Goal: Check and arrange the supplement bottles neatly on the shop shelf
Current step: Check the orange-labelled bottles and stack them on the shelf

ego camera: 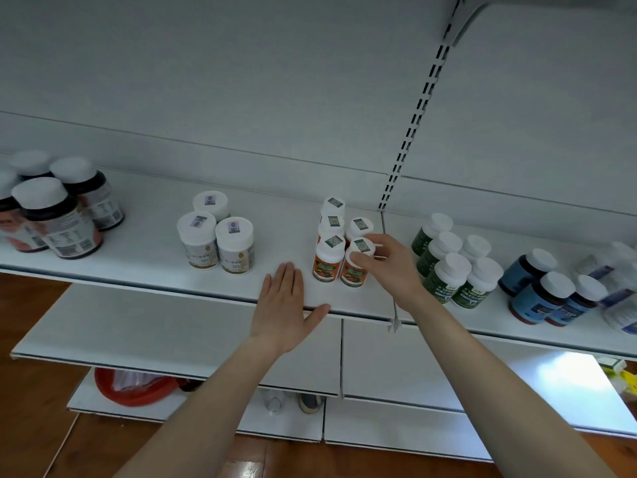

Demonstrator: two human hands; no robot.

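**Right hand on the front-right orange bottle; left hand flat at the shelf edge**

White shop shelf (144, 246), viewed from above and in front. Several bottle groups stand along it, all upright, all with white caps.

Far left: dark bottles (58, 219) with pale labels, clustered tight. Well apart to their right: three white tubs (234, 246), gold marks on the labels, a square sticker on each cap, set in a triangle.

Centre, just left of the slotted upright (413, 122): orange-label group (329, 262). Five bottles in two files running back, three in the left file and two in the right, packed close. Each cap carries a code sticker.

Right hand (387, 267) reaches in from the right to the front-right orange bottle (353, 274). Grip: thumb on the near side of the cap, index finger over the far side, pinching the cap. The bottle is upright, just beside its left neighbour. Cannot tell whether its base is on the shelf or lifted clear.

Left hand (284, 305) lies palm down at the shelf's front edge, just left of the orange-label group and apart from the bottles. Grip spread: four fingers straight and together, thumb out to the right along the edge.

Right of the upright: green-label bottles (448, 274), then blue-label bottles (537, 291). Those at the frame's right edge are too blurred to read.

Below: lower shelf (138, 326), red basin (131, 388) under it, wooden floor (34, 305).
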